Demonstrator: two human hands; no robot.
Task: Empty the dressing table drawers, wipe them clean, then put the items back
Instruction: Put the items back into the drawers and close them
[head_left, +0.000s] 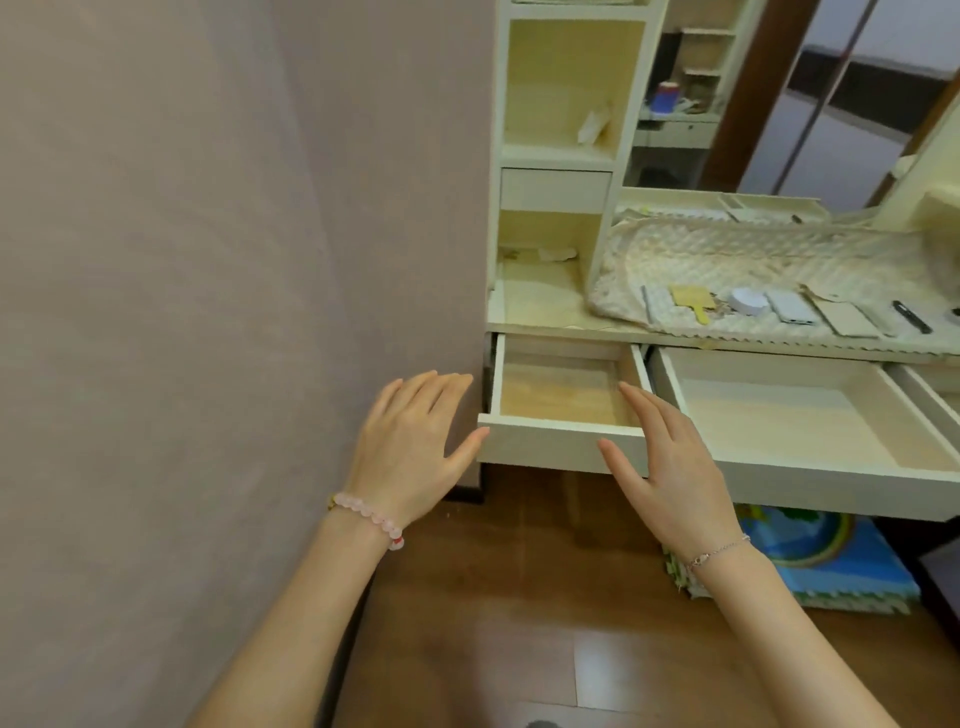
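Observation:
The cream dressing table has a small left drawer (540, 447) pulled out with nothing in it. A wider middle drawer (810, 483) beside it also stands open and bare. My left hand (410, 447) is spread flat just left of the small drawer's front, thumb tip at its corner. My right hand (670, 457) is spread flat at the drawer's right front corner, thumb over the front panel. Neither hand holds anything. Several small items, a yellow comb (693, 301), a round white case (748, 301) and a phone (789, 307), lie on a quilted mat (753, 254) on the tabletop.
A plain wall (234, 260) stands close on the left. Open shelves (561, 83) and a small shut drawer (553, 189) rise above the table; a mirror (831, 104) is behind. A third drawer's edge (930, 395) shows far right. Foam play mats (810, 566) lie on the wooden floor under the table.

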